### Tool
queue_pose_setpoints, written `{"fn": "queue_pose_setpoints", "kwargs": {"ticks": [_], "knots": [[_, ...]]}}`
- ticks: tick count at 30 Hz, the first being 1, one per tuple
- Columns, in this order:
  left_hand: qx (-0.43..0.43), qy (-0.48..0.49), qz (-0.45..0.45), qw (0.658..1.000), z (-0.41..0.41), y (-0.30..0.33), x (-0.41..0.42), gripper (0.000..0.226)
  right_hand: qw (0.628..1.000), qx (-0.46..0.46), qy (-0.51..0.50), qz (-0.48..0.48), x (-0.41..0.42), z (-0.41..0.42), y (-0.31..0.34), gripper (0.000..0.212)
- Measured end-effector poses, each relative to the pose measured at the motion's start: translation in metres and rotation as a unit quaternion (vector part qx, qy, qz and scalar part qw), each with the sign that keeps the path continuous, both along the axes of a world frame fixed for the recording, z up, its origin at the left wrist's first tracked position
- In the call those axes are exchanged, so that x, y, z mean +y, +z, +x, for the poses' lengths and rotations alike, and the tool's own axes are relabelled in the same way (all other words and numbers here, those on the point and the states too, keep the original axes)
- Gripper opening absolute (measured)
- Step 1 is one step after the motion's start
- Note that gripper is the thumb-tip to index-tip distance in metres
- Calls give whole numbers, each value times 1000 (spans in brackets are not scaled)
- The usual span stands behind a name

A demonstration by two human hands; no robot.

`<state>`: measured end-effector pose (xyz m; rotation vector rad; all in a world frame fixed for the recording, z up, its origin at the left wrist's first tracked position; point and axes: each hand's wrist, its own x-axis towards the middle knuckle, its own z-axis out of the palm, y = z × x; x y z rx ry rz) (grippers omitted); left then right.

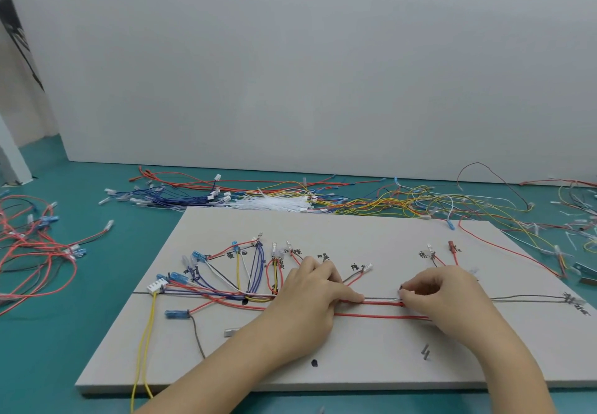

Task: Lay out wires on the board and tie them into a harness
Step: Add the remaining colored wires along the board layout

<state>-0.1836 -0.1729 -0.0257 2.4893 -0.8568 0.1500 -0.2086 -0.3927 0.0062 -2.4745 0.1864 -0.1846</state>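
A pale grey board (355,358) lies on the teal table, marked with handwritten labels and a drawn line. Red, blue, yellow, white and grey wires fan out on its left part (239,279) and merge into a trunk of red wires (381,304) running right. My left hand (310,297) presses the trunk down, its forefinger stretched along the wires. My right hand (442,297) pinches a thin white cable tie (395,299) at the trunk, fingertips closed on it. A grey wire (529,298) runs on to the board's right end.
Behind the board lie loose wire piles: blue ones (174,199), a bunch of white cable ties (277,202), yellow and red ones (420,200). More red wires (35,252) lie at the left. A white wall panel (323,74) stands behind.
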Motion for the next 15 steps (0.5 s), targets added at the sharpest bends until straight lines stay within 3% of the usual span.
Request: {"fn": "queue_pose_setpoints", "kwargs": {"ticks": [3, 15], "knots": [[0, -1, -5, 1000, 0, 0, -2, 44, 999, 1, 0, -54, 4, 0, 3, 16], [-9, -1, -9, 1000, 1, -4, -2, 44, 992, 61, -6, -114, 7, 6, 5, 11]]}}
